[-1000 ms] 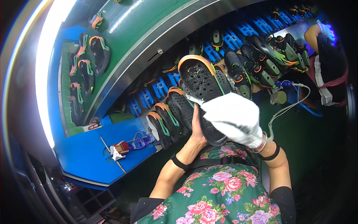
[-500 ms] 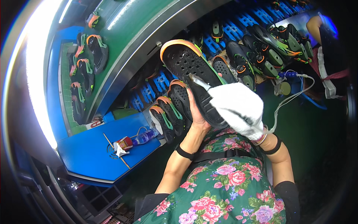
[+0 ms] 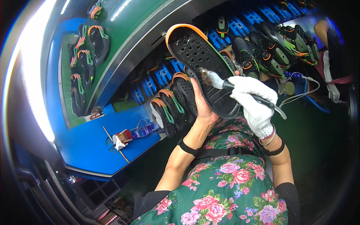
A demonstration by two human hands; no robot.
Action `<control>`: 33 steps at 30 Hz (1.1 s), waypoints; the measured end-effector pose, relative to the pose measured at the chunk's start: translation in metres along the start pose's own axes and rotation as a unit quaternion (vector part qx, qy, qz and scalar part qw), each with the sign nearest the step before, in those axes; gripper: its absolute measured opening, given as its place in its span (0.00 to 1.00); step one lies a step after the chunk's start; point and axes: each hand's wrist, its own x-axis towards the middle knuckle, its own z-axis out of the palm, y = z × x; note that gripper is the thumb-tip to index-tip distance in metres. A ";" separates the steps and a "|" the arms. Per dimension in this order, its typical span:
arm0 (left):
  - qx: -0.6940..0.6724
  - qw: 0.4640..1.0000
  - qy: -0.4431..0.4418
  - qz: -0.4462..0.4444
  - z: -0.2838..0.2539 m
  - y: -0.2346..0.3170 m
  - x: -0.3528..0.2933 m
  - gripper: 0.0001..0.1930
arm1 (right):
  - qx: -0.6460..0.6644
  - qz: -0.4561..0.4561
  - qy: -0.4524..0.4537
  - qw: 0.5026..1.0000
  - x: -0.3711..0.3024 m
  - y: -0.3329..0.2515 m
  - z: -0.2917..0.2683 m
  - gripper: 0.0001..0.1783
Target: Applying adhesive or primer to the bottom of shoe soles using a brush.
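Note:
My bare left hand grips a large black shoe sole from below, thumb along its near-left edge. The sole has an orange and green rim, and its perforated inner face is tilted up toward me. In a white knit glove, my right hand is closed around a brush with a dark handle and a pale ferrule. Its bristles are at the middle of the sole's inner face, just below the holes; whether they touch is hard to tell. The handle's bent end sticks out past the glove.
Several matching soles stand on the left beyond my wrist; others lie on a green conveyor. Black shoe uppers line a blue rack. A blue table carries a bottle and a stick. Another person's arm shows at far right.
The sole has shifted slightly up and right. My right hand has turned, so its fingers and the brush handle show more, and the bristles sit lower on the sole.

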 end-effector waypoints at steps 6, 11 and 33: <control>-0.056 0.997 -0.045 0.018 0.003 -0.002 0.001 0.51 | -0.198 -0.171 -0.065 0.963 -0.002 0.000 -0.001 0.06; -0.015 0.999 0.009 0.038 0.003 -0.003 0.000 0.48 | 0.012 0.001 -0.018 1.000 -0.007 0.001 -0.001 0.06; -0.128 0.983 -0.120 -0.052 -0.011 0.008 0.010 0.50 | -0.168 -0.124 -0.148 0.967 -0.024 -0.001 -0.010 0.11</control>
